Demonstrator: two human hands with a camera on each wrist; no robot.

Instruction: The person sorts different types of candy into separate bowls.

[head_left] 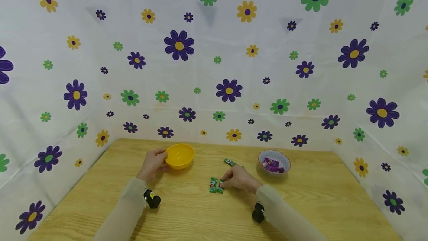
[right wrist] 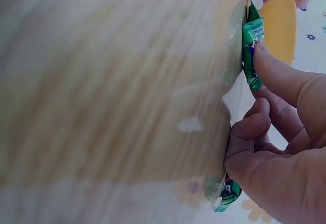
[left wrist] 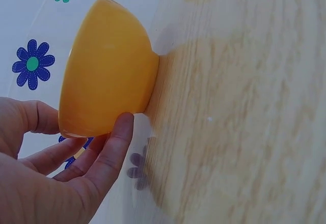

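The right hand (head_left: 240, 177) has its thumb and finger closed in a pinch on a green-wrapped candy (head_left: 219, 188), which lies on the table (head_left: 187, 211) at the fingertips. The candy's long axis runs almost straight away from the person, its far end leaning slightly right. A second green candy (head_left: 213, 185), just left of those fingertips, lies nearly parallel to it. Beyond the right hand, a third green candy (head_left: 229, 162) points another way, slanting with its near end toward the knuckles. The left hand (head_left: 155, 163), well apart from the right, grips the near-left side of a yellow bowl (head_left: 182, 157), which stands upright with its mouth facing up.

The right fingers cover part of the pinched candy in the head view. A green scrap peeks out past the right knuckles; whether it is a separate candy cannot be told. To the right of the right hand, a patterned bowl (head_left: 283, 158) holds purple-wrapped candies (head_left: 271, 164), overlapped too closely to count.

The left wrist view shows the yellow bowl's outer wall and foot, with thumb and fingers against it, but hides the inside that the head view reveals. The right wrist view shows the thumb pressed on the wrapper, and another green candy half hidden below the curled fingers.
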